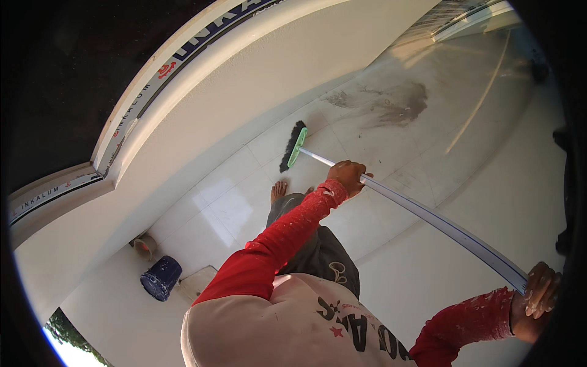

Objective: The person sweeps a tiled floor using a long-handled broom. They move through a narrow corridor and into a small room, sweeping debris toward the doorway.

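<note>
A push broom with a long white, blue-striped handle point(440, 221) runs slantwise across the head view. Its green head point(297, 147) with dark bristles point(288, 153) rests on the tiled floor beyond my bare foot point(278, 191). Partway down the handle, the fingers of my left hand point(347, 177) are wrapped round it. At the lower right my right hand point(540, 295) grips the handle near its upper end. Both red sleeves carry pale specks. Grey-brown dust point(400, 105) lies smeared over the tiles past the broom head.
A dark blue bucket point(161, 278) stands at the lower left, with a small pale container point(145, 246) by the wall and a flat pale piece point(199, 282) beside it. The white wall point(202, 159) under a dark window point(79, 79) bounds the floor on the left.
</note>
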Motion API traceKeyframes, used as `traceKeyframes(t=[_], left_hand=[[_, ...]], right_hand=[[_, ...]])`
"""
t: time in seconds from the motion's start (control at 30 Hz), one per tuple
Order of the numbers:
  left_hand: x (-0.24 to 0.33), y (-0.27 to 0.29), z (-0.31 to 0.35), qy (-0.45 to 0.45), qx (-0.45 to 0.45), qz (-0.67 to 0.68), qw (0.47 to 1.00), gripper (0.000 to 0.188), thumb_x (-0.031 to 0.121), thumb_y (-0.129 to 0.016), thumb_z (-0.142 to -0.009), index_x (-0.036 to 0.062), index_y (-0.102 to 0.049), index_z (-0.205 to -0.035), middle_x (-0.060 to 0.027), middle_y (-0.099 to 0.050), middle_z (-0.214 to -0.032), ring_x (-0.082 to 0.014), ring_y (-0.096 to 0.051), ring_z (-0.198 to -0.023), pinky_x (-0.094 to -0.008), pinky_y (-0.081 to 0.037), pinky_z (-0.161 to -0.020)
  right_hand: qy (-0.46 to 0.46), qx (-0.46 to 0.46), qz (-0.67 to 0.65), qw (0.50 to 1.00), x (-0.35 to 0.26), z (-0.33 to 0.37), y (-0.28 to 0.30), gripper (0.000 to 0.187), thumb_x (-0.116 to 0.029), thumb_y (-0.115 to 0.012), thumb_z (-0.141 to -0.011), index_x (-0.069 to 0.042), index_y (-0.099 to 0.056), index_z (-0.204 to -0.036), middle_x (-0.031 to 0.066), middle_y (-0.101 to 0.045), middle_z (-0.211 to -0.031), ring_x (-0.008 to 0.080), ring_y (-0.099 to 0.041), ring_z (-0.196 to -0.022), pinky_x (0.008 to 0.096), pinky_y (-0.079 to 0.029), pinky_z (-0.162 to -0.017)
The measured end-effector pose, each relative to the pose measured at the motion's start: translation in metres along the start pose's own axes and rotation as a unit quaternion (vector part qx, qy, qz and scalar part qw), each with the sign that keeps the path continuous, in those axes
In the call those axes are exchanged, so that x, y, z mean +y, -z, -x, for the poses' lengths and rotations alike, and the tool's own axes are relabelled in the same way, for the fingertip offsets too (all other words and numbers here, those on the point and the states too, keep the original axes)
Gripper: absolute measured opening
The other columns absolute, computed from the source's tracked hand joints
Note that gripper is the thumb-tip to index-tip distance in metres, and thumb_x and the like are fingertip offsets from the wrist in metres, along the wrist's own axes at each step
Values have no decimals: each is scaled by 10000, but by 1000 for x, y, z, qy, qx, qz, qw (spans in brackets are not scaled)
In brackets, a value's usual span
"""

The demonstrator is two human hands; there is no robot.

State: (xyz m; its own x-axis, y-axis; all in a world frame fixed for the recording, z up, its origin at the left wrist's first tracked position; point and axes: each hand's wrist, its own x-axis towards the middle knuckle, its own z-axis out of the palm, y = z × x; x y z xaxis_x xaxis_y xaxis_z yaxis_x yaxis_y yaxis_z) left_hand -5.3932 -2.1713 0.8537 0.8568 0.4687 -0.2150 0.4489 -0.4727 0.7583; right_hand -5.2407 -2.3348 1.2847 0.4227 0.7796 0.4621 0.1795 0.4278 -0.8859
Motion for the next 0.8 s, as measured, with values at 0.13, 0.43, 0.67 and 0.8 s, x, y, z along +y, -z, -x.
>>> traceKeyframes(t=[0.13, 0.43, 0.67, 0.8], left_hand=[[-133, 22, 95, 205, -18, -53, 977, 330, 411, -644, -852, 95, -651, -757, -122, -679, -835, -348, -651, -843, -453, -502, -744], [-105, -23, -95, -12, -57, -34, 998, 72, 149, -638, -821, 88, -653, -857, -86, -662, -900, -322, -588, -983, -455, -474, -880], [85, -15, -288, -121, -66, 21, 990, 73, 130, -645, -809, 100, -670, -870, -99, -661, -889, -317, -600, -962, -413, -493, -836], [91, -5, -233, -117, -140, -15, 983, 179, 291, -656, -832, 113, -672, -837, -106, -670, -865, -325, -626, -927, -435, -496, -787]], right_hand=[[-194, 187, -114, 956, 161, 30, -31, 279, -220, -438, -972, -118, -385, -718, -25, -332, -464, 92, -280, -342, 290, -354, -427], [-40, 306, -56, 950, 171, 23, 64, 221, -184, -423, -955, -90, -437, -755, 22, -436, -546, 99, -308, -373, 300, -374, -427], [29, 246, 117, 962, 60, -44, 125, 206, -228, -487, -922, -92, -516, -770, -5, -416, -538, 105, -357, -394, 278, -378, -515], [16, 250, -3, 968, 38, -79, 177, 244, -234, -477, -948, -86, -502, -755, 0, -446, -531, 93, -367, -373, 266, -379, -492]])
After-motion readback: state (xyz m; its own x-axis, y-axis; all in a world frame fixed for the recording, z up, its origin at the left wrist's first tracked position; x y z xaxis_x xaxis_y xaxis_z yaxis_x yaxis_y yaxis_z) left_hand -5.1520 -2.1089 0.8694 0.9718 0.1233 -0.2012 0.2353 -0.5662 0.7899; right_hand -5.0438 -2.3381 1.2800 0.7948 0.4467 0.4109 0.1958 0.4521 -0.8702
